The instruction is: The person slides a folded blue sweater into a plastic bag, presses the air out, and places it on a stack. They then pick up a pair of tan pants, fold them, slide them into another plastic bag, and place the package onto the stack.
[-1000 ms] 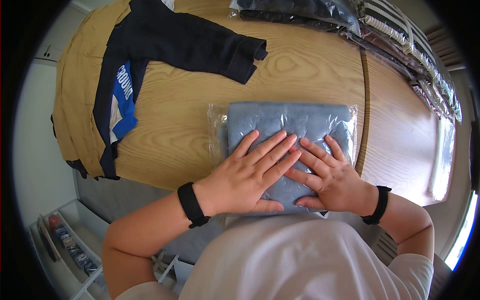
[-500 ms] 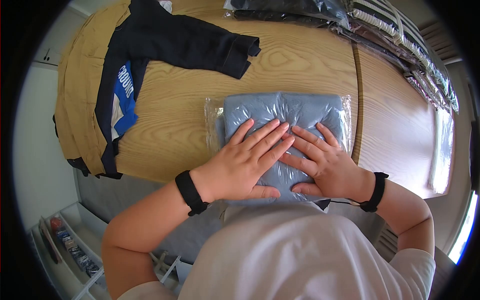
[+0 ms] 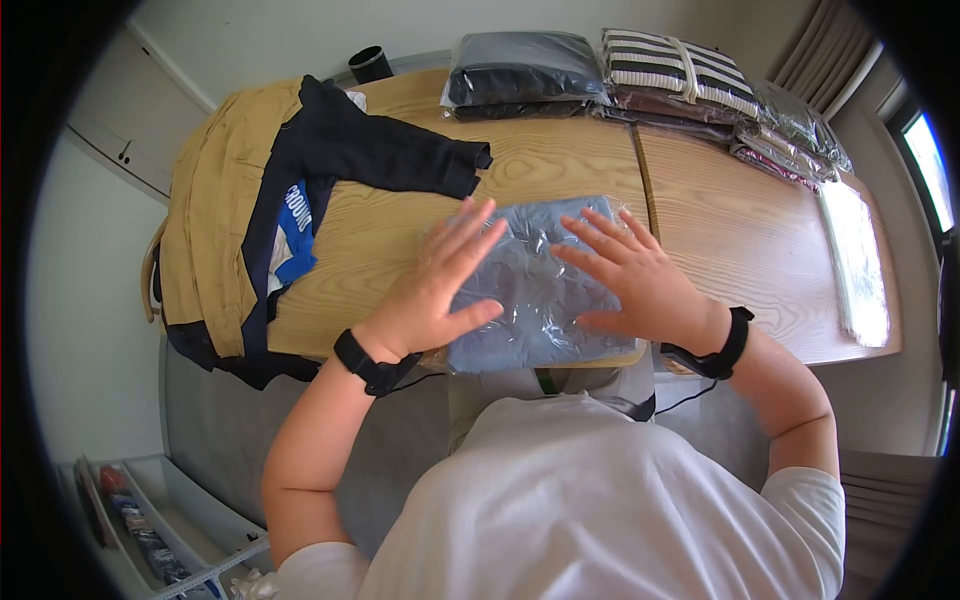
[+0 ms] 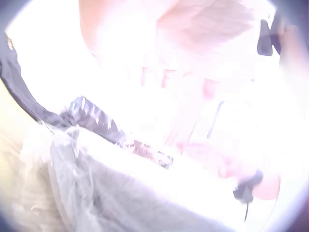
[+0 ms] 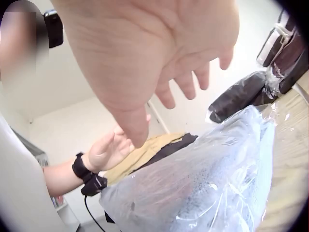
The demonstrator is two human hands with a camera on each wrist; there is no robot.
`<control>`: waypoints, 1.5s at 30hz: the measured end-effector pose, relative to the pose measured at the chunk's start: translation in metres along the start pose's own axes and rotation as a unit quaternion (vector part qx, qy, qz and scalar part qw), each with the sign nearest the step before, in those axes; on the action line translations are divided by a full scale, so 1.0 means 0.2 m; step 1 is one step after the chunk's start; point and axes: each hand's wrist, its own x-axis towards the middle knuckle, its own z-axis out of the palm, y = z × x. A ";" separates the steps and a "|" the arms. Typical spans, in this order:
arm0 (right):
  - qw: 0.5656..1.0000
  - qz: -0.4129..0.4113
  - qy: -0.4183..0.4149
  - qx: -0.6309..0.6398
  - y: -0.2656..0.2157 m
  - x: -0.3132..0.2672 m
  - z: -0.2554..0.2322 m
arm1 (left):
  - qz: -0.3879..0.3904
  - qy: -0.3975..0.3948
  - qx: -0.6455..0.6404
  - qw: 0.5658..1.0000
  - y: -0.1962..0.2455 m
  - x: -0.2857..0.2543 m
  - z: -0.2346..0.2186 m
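A folded grey-blue cloth in a clear plastic bag (image 3: 545, 290) lies flat at the front of the wooden table, its wrap creased and shiny. Above its left side is my left hand (image 3: 425, 290), fingers spread and slightly blurred. My right hand (image 3: 640, 280) is over the right side, fingers extended and apart. In the right wrist view, a gap shows between the right palm (image 5: 154, 63) and the bagged cloth (image 5: 203, 188); both hands hold nothing. Strong glare washes out much of the left wrist view, where the grey bag (image 4: 130, 198) shows below.
Tan clothing (image 3: 215, 200) and a dark garment with a long sleeve (image 3: 390, 150) lie at the left. Bagged black cloth (image 3: 525, 70) and a striped bundle (image 3: 680, 75) are stacked at the back. Clear plastic sleeves (image 3: 855, 270) lie at the right edge. A black bin (image 3: 370, 65) stands behind.
Both hands, earlier pressing flat on the bagged cloth with fingers nearly meeting, have lifted off and moved apart. The head view has tilted up, showing more of the table's back.
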 end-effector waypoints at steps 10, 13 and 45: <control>0.924 0.187 0.103 0.316 -0.08 -0.31 0.22 | -0.494 0.196 -0.380 0.757 -0.07 -0.40 0.17; 0.924 0.210 0.085 0.309 -0.12 -0.29 0.26 | -0.492 0.159 -0.348 0.782 -0.09 -0.35 0.20; 0.497 0.031 0.164 0.851 -0.10 -0.11 0.29 | -0.275 0.235 -0.714 0.599 0.12 -0.01 0.27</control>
